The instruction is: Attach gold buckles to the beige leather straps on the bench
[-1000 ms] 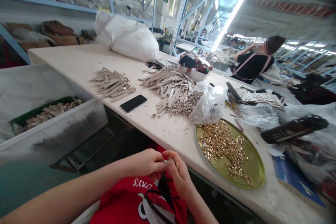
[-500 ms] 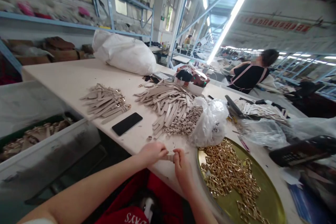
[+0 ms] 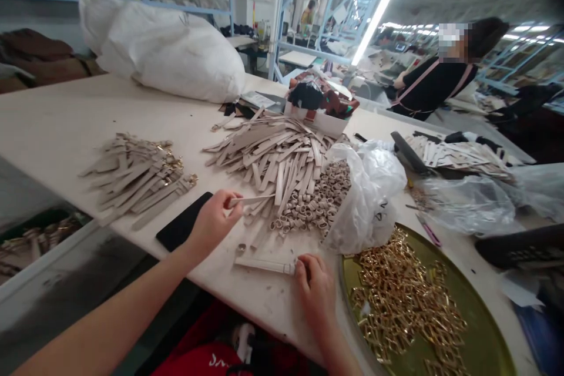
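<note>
My left hand (image 3: 217, 218) is closed, pinching the end of a thin beige strap (image 3: 252, 200) above the table. The strap's far end reaches the large pile of beige straps (image 3: 264, 153). My right hand (image 3: 316, 285) rests by the table's front edge, its fingers curled on the end of another beige strap (image 3: 263, 265) that lies flat. Small beige loops (image 3: 308, 205) spill beside the pile, out of a clear plastic bag (image 3: 365, 211). One loose loop (image 3: 241, 248) sits above the flat strap. Gold buckles (image 3: 405, 299) lie on a round tray (image 3: 489, 329) right of my right hand.
A black phone (image 3: 176, 229) lies partly under my left wrist. Further left is a heap of straps with gold buckles (image 3: 141, 179). At the back are a big white sack (image 3: 167, 53) and a filled white box (image 3: 317, 121). Another person (image 3: 434, 82) stands beyond.
My left hand has left my right hand and moved up and left to the strap pile, where it now holds a strap. My right hand stays low with its strap. The view has shifted.
</note>
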`<state>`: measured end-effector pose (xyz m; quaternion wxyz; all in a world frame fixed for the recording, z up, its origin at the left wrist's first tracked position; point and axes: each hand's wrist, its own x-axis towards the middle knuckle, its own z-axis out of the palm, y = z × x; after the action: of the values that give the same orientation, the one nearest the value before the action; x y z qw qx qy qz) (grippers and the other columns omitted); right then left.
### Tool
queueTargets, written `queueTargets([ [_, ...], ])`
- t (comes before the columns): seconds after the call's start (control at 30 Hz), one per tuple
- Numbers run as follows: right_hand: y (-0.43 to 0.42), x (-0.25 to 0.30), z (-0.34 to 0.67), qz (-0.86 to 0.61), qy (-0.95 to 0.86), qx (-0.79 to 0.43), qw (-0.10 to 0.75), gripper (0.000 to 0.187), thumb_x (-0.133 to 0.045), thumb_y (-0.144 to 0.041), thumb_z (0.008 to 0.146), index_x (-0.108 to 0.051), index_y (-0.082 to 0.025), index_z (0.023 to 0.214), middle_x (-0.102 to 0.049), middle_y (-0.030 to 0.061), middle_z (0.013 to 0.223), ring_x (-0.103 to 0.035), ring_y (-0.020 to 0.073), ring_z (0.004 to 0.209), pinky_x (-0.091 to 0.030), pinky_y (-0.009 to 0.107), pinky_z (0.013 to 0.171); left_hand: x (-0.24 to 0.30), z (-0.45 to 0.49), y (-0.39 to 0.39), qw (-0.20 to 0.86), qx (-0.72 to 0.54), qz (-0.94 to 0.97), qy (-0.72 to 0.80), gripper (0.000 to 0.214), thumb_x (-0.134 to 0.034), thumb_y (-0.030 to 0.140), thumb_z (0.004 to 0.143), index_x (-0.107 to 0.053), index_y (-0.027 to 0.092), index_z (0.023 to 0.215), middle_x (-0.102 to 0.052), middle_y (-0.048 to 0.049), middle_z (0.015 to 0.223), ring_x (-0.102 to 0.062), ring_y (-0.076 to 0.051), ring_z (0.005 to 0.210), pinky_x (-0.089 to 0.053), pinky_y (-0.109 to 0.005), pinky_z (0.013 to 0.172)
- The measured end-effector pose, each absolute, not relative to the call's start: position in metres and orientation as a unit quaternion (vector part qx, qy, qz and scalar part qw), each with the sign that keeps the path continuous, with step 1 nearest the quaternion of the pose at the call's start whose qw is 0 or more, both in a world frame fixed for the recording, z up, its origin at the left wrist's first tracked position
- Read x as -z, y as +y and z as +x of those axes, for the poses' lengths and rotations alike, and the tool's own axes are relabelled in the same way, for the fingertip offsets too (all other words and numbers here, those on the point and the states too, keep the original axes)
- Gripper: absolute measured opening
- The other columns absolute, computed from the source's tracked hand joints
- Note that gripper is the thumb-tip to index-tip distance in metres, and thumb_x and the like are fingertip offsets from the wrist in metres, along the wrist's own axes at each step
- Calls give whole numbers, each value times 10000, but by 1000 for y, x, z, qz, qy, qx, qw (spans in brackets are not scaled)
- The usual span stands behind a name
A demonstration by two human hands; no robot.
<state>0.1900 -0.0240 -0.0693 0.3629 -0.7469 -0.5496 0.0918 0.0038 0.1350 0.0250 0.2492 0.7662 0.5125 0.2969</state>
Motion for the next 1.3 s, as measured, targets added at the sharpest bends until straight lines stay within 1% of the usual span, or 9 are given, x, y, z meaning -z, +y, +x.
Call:
queueTargets([
  [0.07,-20,67,192,-742,-540,-78,390,161,-425,-254,839,-545,-179,915,-574,87,923,-517,215,884,-394,366,783,-44,-3,131,292,-397,719,489,140,-479,303,763,-390,196,744,-603,-35,914,-557,-135,770,-414,-232,654],
  [0.13,-10,60,193,-731,-553,-65,394,160,-429,-241,837,-539,-176,933,-566,94,953,-514,213,906,-394,359,792,-56,-6,124,341,-425,690,476,185,-480,318,772,-349,203,709,-573,11,735,-538,-111,640,-396,-212,563],
  [0.27,23,40,186,-728,-617,-78,289,137,-456,-238,830,-568,-186,889,-587,74,883,-535,196,801,-389,308,705,-52,-6,105,400,-304,726,470,236,-588,340,697,-411,184,681,-403,73,546,-405,-69,490,-322,-184,461],
  [0.4,48,37,176,-758,-619,-59,196,49,-537,-189,762,-584,-185,749,-581,69,789,-532,196,722,-353,297,645,-30,-7,81,583,-197,667,420,204,-457,270,760,-478,144,918,-512,17,713,-506,-90,570,-407,-200,488],
  [0.57,37,43,170,-717,-564,-197,359,83,-577,-236,703,-534,-184,655,-536,22,709,-491,156,643,-358,273,602,-19,-13,51,690,-213,553,416,492,-485,187,709,-334,158,1176,-489,-55,962,-590,-116,663,-444,-208,480],
  [0.7,8,33,159,-636,-474,-404,456,244,-555,-401,731,-501,-179,646,-463,-42,544,-433,110,502,-364,242,512,-26,-17,34,698,-221,540,414,468,-488,186,721,-351,127,1165,-505,-45,888,-591,-125,685,-444,-201,493],
  [0.9,-28,15,133,-472,-230,-617,586,252,-667,-367,658,-590,-199,830,-544,-30,652,-470,88,535,-394,222,525,-26,-20,11,696,-212,551,408,438,-501,240,739,-396,125,1148,-540,-44,847,-596,-141,712,-448,-196,496],
  [1.13,-55,11,119,-467,-252,-599,600,237,-646,-353,682,-639,-195,860,-557,-20,655,-491,90,562,-419,230,564,-18,-30,-9,614,-156,644,429,207,-438,351,770,-483,149,776,-473,52,538,-421,-73,412,-319,-181,396],
  [1.3,-71,11,115,-551,-431,-447,557,223,-588,-325,733,-644,-180,894,-550,-23,622,-489,106,585,-400,238,581,-30,-38,-18,484,-133,759,414,222,-449,335,745,-494,155,622,-396,64,486,-364,-80,471,-258,-193,447],
])
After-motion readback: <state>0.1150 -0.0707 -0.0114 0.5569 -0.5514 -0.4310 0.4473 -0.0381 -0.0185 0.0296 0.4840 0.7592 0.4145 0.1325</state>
